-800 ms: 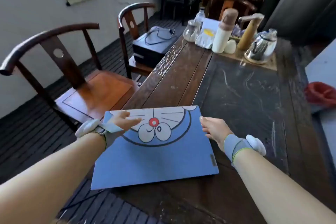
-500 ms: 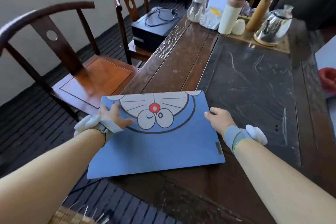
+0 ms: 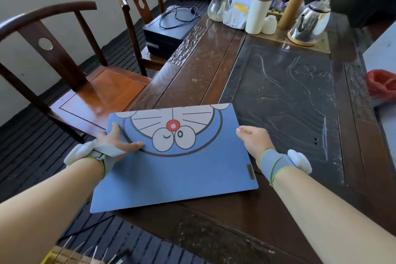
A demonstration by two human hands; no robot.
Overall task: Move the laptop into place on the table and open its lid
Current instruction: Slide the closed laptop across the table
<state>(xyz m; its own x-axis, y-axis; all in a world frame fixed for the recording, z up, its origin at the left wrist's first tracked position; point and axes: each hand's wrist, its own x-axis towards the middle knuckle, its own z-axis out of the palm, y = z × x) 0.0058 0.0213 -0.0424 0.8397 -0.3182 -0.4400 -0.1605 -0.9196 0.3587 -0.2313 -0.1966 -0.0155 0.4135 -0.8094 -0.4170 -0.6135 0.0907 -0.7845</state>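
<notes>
Now the blue laptop [image 3: 173, 156] lies closed and flat, near the front of the bench [image 3: 214, 231]. Its left part sticks out past the bench edge, over the floor. It has a cartoon cat face on its lid.

The left hand [image 3: 115, 142] holds the left edge of the laptop. The thumb lies on top of the lid and the fingers go under, where I cannot see them. The right hand [image 3: 254, 138] is curled shut on the right edge, near the far corner. Both wrists wear grey bands with white bumps.

A moment ago the left hand lay more on top of the lid, and the laptop sat a bit more crooked. The two hands have now settled into a grip on both sides. I think that means the laptop is being slid or turned into its spot. The lid is not open yet, so most of the job is left.

Past the laptop, the bench has a dark stone slab [image 3: 285, 92] with nothing on it. So there is room to push the laptop in. A wooden chair [image 3: 85, 83] stands to the left. At the far end stand a white bottle [image 3: 259, 6] and a shiny kettle [image 3: 308, 23], well away from the laptop.
</notes>
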